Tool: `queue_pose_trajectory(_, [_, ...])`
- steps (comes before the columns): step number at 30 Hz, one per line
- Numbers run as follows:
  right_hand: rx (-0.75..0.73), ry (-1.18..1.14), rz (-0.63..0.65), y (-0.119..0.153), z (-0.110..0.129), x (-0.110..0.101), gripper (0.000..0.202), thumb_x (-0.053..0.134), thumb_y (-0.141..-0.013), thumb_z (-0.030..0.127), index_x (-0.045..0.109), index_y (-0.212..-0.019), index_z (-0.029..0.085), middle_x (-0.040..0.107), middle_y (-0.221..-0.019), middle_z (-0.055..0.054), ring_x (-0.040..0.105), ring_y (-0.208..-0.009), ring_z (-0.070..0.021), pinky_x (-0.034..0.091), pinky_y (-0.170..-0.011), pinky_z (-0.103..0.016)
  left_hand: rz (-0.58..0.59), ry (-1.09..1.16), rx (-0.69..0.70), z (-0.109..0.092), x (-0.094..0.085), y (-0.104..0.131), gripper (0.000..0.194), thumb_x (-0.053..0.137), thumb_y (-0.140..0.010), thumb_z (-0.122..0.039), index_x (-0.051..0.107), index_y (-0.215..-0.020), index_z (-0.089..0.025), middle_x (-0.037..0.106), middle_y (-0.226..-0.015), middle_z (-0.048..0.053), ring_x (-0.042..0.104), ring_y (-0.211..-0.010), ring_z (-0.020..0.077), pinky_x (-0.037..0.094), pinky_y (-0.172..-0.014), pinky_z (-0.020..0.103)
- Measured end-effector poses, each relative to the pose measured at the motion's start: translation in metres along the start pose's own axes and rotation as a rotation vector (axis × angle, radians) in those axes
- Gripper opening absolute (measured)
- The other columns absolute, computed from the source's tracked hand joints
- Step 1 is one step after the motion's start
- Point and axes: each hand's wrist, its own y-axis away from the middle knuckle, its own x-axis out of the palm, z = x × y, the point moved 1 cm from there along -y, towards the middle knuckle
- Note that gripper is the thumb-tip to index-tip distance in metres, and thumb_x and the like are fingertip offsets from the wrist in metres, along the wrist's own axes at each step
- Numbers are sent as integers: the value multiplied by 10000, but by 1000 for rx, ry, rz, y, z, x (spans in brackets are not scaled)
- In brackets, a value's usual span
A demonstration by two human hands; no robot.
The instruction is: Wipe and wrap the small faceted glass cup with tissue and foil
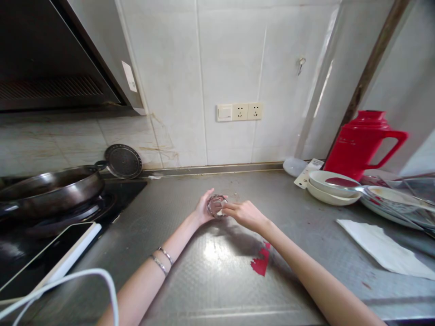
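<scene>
Both my hands meet at a small clear glass (216, 204) standing on the steel counter (217, 280) near the middle. My left hand (204, 209) wraps around the glass from the left, with two bracelets on that wrist. My right hand (245, 214) comes from the right, its fingers touching the glass's rim and side. Something pale shows at the fingertips against the glass; I cannot tell what it is. A red patch (261, 262) lies on the counter under my right forearm.
A dark wok (50, 188) sits on the stove at left, a round lid (123, 160) leaning behind it. A tablet (47, 258) with a white cable lies front left. Stacked bowls (331, 186), plates, a red thermos (362, 142) and a white cloth (380, 246) fill the right.
</scene>
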Motion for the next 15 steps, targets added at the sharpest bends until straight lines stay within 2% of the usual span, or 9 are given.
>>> queue_pose_trajectory(4, [156, -75, -2, -3, 1, 4, 272, 446, -906, 119, 639, -1057, 236, 667, -1154, -48, 665, -837, -162, 438, -640, -210, -149, 60, 168, 6, 6, -7, 403, 501, -878, -435, 673, -755, -91, 688, -622, 89, 626, -518, 169, 440, -487, 244])
queue_pose_trajectory(7, [244, -269, -89, -9, 9, 11, 321, 490, -819, 80, 663, -1038, 238, 678, -1139, -43, 657, -898, -173, 449, -699, -214, -167, 106, 257, 10, 9, -11, 396, 481, -886, -420, 659, -739, -99, 684, -631, 91, 638, -543, 176, 455, -504, 247])
queue_pose_trajectory(9, [271, -444, -143, -13, 18, 17, 340, 505, -734, 39, 681, -972, 206, 706, -1036, -51, 655, -863, -167, 450, -704, -210, -187, 124, 304, 11, 9, -11, 391, 471, -888, -413, 648, -728, -103, 680, -631, 93, 646, -561, 182, 473, -533, 256])
queue_pose_trajectory(11, [341, -637, -165, -17, 26, 24, 319, 492, -676, 17, 684, -883, 165, 708, -814, -34, 641, -680, -136, 440, -609, -192, -234, 135, 347, 13, 8, -10, 379, 488, -874, -420, 639, -720, -108, 675, -626, 89, 645, -560, 182, 480, -544, 258])
queue_pose_trajectory(13, [428, -861, -158, -20, 34, 30, 317, 481, -676, 32, 675, -899, 149, 641, -625, 13, 584, -510, -103, 413, -505, -173, -266, 137, 382, 15, 8, -8, 379, 506, -855, -445, 639, -732, -112, 675, -630, 86, 643, -560, 184, 480, -543, 262])
queue_pose_trajectory(15, [492, -1078, -166, -22, 39, 33, 324, 487, -703, 68, 662, -964, 146, 578, -543, 50, 528, -409, -82, 388, -431, -160, -278, 135, 404, 18, 9, -8, 402, 502, -844, -475, 644, -745, -111, 678, -640, 88, 639, -560, 186, 482, -544, 268])
